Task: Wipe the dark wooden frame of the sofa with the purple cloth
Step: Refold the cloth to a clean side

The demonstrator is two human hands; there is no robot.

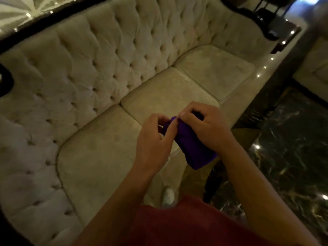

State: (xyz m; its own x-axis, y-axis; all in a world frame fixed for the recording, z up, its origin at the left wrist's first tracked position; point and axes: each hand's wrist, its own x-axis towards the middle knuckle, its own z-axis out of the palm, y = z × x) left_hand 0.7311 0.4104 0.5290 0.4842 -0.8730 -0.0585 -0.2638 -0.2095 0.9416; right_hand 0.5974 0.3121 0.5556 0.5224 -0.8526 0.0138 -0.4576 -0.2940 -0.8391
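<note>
A cream tufted sofa [99, 71] with three seat cushions fills the view. Its dark wooden frame [58, 19] runs along the top of the backrest, curling down at the left edge and at the far right armrest [248, 16]. Both my hands hold a folded purple cloth [191, 148] in the air above the front edge of the seat. My left hand [154, 139] pinches the cloth's upper corner. My right hand [207, 126] grips it from above, the rest hanging down between my wrists. The cloth is well away from the frame.
Dark marble floor [292, 148] with light reflections lies to the right. Another pale upholstered seat [317, 68] stands at the far right. Dark furniture legs [271, 23] show behind the right armrest. My shoe [167, 195] is by the sofa's front.
</note>
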